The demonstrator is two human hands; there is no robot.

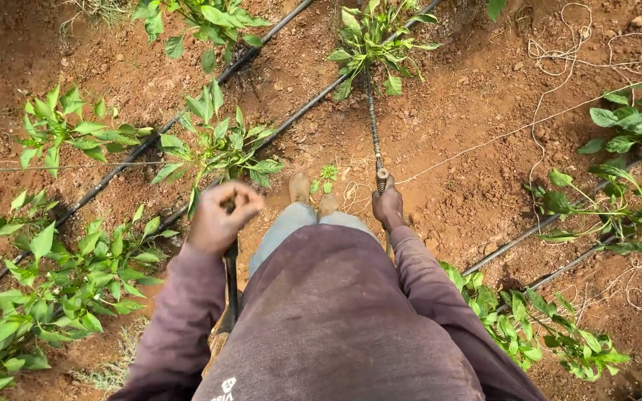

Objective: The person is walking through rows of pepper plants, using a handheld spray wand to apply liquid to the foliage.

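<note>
I look straight down at my own body in a maroon long-sleeved top and at red soil. My left hand [221, 214] is closed around the top of a dark tool handle [230, 286] that runs down beside my left side. My right hand [388, 206] grips the end of a thin rod or spray lance [374, 130] with a metal collar; the rod points away from me to a small green pepper-like plant [373, 41]. My two shoes [312, 194] stand on the soil between my hands.
Black drip-irrigation hoses [117, 169] run diagonally across the soil, with more hoses at the right [529, 236]. Leafy green plants stand at the left [68, 286], middle [213, 145] and right [633, 126]. Loose pale string [551, 67] lies on the ground upper right.
</note>
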